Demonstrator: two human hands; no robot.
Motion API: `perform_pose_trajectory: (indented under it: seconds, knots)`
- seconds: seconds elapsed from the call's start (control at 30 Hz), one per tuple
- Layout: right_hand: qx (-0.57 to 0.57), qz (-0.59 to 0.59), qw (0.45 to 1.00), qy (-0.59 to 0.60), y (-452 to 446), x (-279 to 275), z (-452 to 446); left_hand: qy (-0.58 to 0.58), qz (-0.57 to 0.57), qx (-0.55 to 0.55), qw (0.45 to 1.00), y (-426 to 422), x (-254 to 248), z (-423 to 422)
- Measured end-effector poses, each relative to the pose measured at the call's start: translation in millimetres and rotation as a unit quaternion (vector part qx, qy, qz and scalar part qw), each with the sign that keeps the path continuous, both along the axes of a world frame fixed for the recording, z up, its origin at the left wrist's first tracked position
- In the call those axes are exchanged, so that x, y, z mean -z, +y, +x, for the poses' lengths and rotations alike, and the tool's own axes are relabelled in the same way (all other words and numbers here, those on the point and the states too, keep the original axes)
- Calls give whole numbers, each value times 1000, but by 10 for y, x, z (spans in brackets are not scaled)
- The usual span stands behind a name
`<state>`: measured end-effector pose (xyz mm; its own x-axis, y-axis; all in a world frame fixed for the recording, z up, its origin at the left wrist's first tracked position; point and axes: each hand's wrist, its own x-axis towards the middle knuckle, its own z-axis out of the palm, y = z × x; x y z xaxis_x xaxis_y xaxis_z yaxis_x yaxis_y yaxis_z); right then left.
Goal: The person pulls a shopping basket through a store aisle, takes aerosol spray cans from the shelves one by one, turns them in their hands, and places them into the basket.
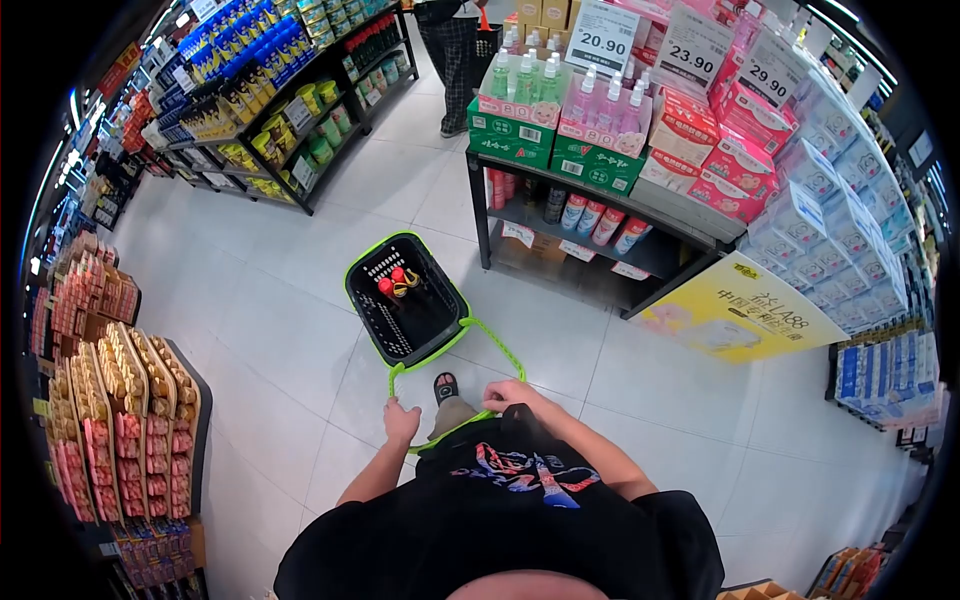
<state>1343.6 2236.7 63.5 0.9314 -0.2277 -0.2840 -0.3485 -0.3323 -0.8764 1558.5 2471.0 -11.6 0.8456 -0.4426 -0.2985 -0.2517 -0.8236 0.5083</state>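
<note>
In front of me on the floor stands a black shopping basket (432, 322) with a lime-green rim and a long green handle (502, 343) that reaches back to my waist. Two small items with red tops and yellow-and-black bodies (400, 284) lie in it. My left hand (402, 421) is closed around the left side of the handle. On the other side, my right hand (508, 394) is closed on the handle near my shirt. Part of the handle's crossbar is hidden by my hands and body.
Ahead to the right, a display table (600, 218) bears boxed spray bottles and price signs, with a yellow poster (735, 305) beside it. Shelves of packaged goods (290, 130) stand ahead left, a stepped snack rack (140, 420) at left. Another person (450, 65) stands in the aisle ahead.
</note>
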Motion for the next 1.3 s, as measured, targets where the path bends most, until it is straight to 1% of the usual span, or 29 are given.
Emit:
perform_pose_trajectory:
  seconds: [0.03, 0.07, 0.13, 0.17, 0.23, 0.27, 0.33, 0.37, 0.4, 0.43, 0.47, 0.5, 0.53, 0.57, 0.63, 0.67, 0.73, 0.77, 0.83, 0.87, 1.03, 1.07, 1.1, 1.13, 1.17, 1.2, 1.23, 1.3]
  knots:
    - [-2, 6, 1000, 13, 4, -46, 14, 30, 25, -57, 998, 27, 46, 40]
    - [-3, 13, 1000, 26, 7, -89, 36, 30, 24, -62, 997, 54, 93, 88]
    - [-17, 11, 999, 25, 14, -149, 79, 112, 44, -88, 989, 83, 50, 144]
    - [-26, 11, 999, 25, 29, -180, 94, 112, 47, -91, 988, 107, 30, 141]
    - [-42, 2, 999, 15, 42, -333, 119, 46, 67, -90, 993, 64, -223, 72]
    - [-56, -10, 998, 3, 43, -378, 139, 48, 68, -93, 992, 99, -208, 71]
    - [-57, -1, 998, 3, 38, -380, 185, -17, 65, -114, 991, 216, -98, 84]
    - [-54, 7, 999, 2, 31, -381, 215, -16, 65, -115, 991, 291, 15, 125]
    - [-54, 8, 998, 2, 20, -344, 259, 20, 57, -145, 988, 401, 229, 207]
    - [-64, 18, 997, 30, 18, -272, 322, 55, 49, -175, 982, 437, 247, 264]
    - [-73, 29, 995, 57, 27, -201, 386, 56, 52, -175, 982, 476, 266, 316]
    - [-73, 31, 995, 58, 38, -152, 448, 201, -3, -244, 949, 477, 201, 363]
    - [-77, 9, 996, 54, 47, -96, 520, 340, -59, -307, 887, 456, 115, 431]
    - [-81, -13, 995, 51, 63, -48, 591, 340, -57, -309, 886, 487, 140, 510]
    - [-88, -28, 994, 59, 73, 64, 756, 327, -97, -248, 907, 533, 194, 652]
    - [-93, -46, 992, 66, 64, 112, 822, 329, -97, -250, 906, 533, 226, 710]
    - [-103, -39, 991, 78, 42, 72, 970, 297, -74, -209, 929, 481, 249, 808]
    - [-111, -32, 989, 88, 28, 54, 1043, 301, -74, -211, 927, 445, 267, 860]
    - [-111, -40, 989, 91, 17, 36, 1189, 259, -60, -200, 943, 372, 311, 979]
    - [-110, -47, 989, 89, 20, 32, 1267, 263, -59, -202, 942, 353, 328, 1050]
    - [-120, -33, 987, 101, -1, 142, 1739, 218, -44, -163, 961, 150, 16, 1569]
    - [-120, -27, 988, 94, -1, 178, 1845, 219, -43, -163, 961, 130, 37, 1722]
    - [-121, -26, 988, 95, 10, 212, 1954, 211, -28, -141, 967, 136, 82, 1893]
    - [-112, -7, 990, 88, 40, 241, 2052, 203, -11, -118, 972, 172, 173, 2055]
    - [-103, 13, 991, 80, 73, 278, 2166, 203, -8, -117, 972, 181, 278, 2234]
    - [-101, 16, 992, 79, 91, 280, 2297, 176, -13, -96, 980, 201, 460, 2426]
    - [-103, 22, 990, 90, 109, 251, 2351, 149, -17, -75, 986, 233, 471, 2512]
    - [-100, 32, 989, 102, 129, 255, 2598, 152, -6, -51, 987, 201, 476, 2861]
